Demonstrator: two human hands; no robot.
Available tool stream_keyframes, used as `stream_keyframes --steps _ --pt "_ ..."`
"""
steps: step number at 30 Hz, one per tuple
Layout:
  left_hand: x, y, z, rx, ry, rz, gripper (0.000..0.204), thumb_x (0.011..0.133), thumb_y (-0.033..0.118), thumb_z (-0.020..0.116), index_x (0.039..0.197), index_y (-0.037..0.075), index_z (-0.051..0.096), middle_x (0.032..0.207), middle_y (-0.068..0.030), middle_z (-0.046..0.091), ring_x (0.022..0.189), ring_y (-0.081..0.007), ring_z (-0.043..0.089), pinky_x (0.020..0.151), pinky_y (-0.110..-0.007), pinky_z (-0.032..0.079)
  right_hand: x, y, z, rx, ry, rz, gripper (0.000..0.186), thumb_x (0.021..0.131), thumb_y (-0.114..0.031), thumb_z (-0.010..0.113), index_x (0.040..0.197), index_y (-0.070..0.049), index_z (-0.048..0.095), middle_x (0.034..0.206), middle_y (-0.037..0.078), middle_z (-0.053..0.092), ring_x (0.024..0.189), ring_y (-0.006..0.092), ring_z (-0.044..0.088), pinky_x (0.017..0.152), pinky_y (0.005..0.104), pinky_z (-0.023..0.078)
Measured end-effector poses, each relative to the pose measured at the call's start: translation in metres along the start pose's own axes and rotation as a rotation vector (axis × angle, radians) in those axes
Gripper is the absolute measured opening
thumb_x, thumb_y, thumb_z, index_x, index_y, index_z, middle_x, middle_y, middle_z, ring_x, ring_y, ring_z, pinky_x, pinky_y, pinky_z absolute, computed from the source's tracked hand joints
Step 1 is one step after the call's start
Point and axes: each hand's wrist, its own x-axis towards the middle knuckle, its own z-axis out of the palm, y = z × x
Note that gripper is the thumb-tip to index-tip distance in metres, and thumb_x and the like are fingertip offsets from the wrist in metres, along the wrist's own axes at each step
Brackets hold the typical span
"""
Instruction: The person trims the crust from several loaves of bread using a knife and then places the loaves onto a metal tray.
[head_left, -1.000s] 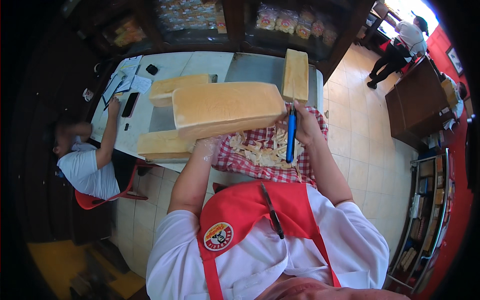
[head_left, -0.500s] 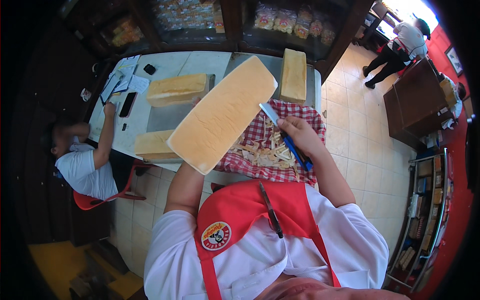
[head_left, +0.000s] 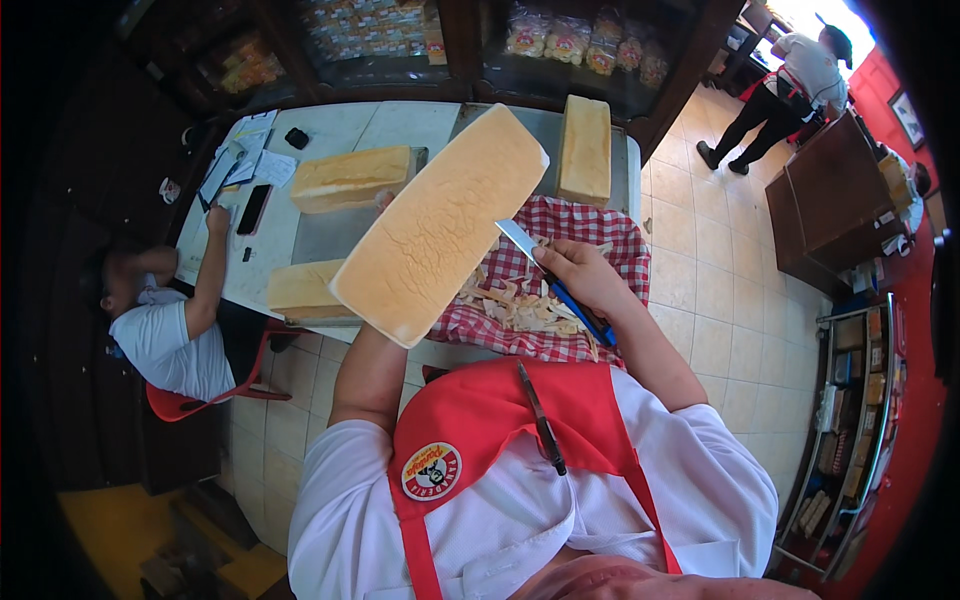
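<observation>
My left hand (head_left: 383, 201), mostly hidden, holds a long bread loaf (head_left: 438, 225) from behind, tilted diagonally with a broad, wrinkled face up. My right hand (head_left: 585, 280) grips a blue-handled knife (head_left: 515, 235), its blade pointing up-left near the loaf's right edge; whether it touches is unclear. Below them a red-checked cloth (head_left: 620, 235) holds bread crust trimmings (head_left: 535, 305). Other loaves lie on the table: one at back right (head_left: 585, 150), one at back left (head_left: 350, 178), one at front left (head_left: 305, 290).
A seated person (head_left: 180, 345) writes on papers (head_left: 262, 165) at the table's left, beside a phone (head_left: 255, 208). A standing person (head_left: 805, 80) is at back right near a wooden counter (head_left: 825, 215). A glass cabinet (head_left: 570, 40) backs the table; a metal rack (head_left: 845, 420) stands at right.
The held loaf has turned from horizontal to a steep diagonal. My right hand and knife have moved left and tilted toward it. The standing person's legs have shifted leftward.
</observation>
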Motion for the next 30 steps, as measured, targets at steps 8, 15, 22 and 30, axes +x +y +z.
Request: stream_keyframes --steps 8,15,22,30 --pt "-0.006 -0.008 -0.007 0.125 0.133 0.100 0.078 0.083 0.058 0.059 0.138 0.005 0.042 0.135 -0.0199 0.050 0.112 -0.0358 0.059 0.085 -0.048 0.055 -0.005 -0.017 0.007 0.566 -0.032 0.087 0.033 0.095 -0.035 0.057 0.086 -0.003 0.060 0.070 0.000 0.054 0.060 0.0064 0.052 0.053 0.0232 0.044" --pt "-0.003 -0.004 -0.008 0.014 0.041 0.062 0.076 0.084 0.056 0.056 0.140 0.006 0.041 0.137 -0.0198 0.049 0.114 -0.0376 0.057 0.088 -0.049 0.053 0.001 0.007 0.014 -0.466 0.451 -0.504 0.026 0.087 -0.027 0.066 0.084 -0.002 0.058 0.081 0.013 0.059 0.067 0.0279 0.059 0.057 0.0375 0.048" --pt "-0.001 -0.002 -0.005 -0.061 0.003 -0.003 0.073 0.084 0.050 0.056 0.140 0.007 0.041 0.137 -0.0213 0.048 0.114 -0.0409 0.057 0.087 -0.053 0.052 0.003 0.007 0.020 -0.605 0.771 -0.722 0.022 0.082 -0.022 0.071 0.081 -0.004 0.057 0.080 0.010 0.057 0.072 0.0299 0.060 0.058 0.0405 0.048" --pt "0.002 -0.006 -0.010 -0.093 -0.013 -0.009 0.077 0.080 0.053 0.056 0.140 0.007 0.042 0.135 -0.0225 0.050 0.109 -0.0430 0.059 0.086 -0.055 0.052 0.010 0.014 0.018 -0.627 0.722 -0.776 0.023 0.081 -0.021 0.072 0.081 -0.004 0.057 0.080 0.011 0.056 0.071 0.0305 0.059 0.058 0.0403 0.047"
